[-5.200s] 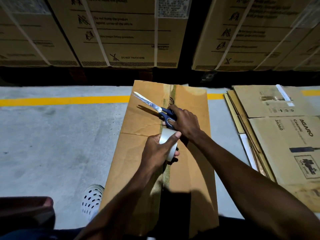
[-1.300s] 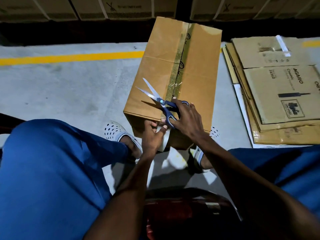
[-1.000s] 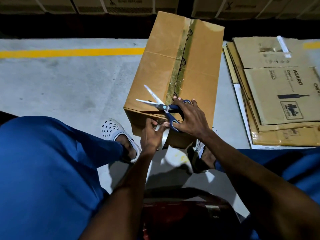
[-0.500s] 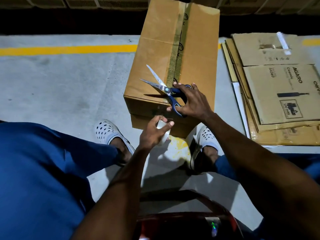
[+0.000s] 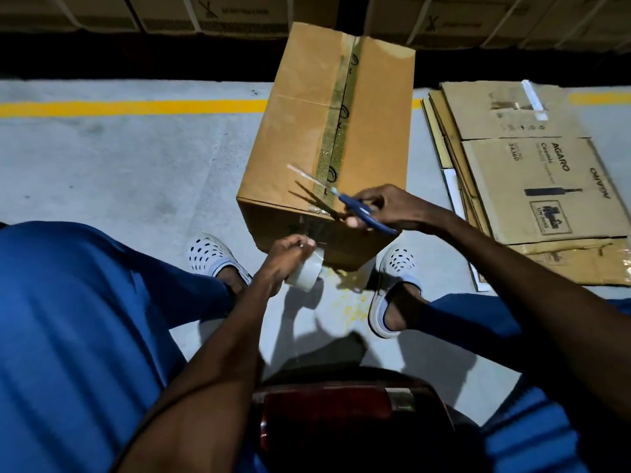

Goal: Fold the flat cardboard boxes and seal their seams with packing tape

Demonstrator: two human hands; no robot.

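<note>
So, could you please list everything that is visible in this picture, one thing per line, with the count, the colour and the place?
folded box: 1, brown, upright on the floor in front of the person, seam taped
tape roll: 1, clear, in the left hand, below the box's near edge
scissors: 1, blue handles, blades open, in the right hand at the box's near edge
flat cartons: a stack, brown, on the floor right of the box
yellow line: 1, painted across the grey floor
strapped cartons: several, brown, along the top edge
red seat: 1, bottom centre
white shoes: 2, beside the box
blue trousers: both legs
left hand: grips the tape roll
right hand: grips the scissors
</note>
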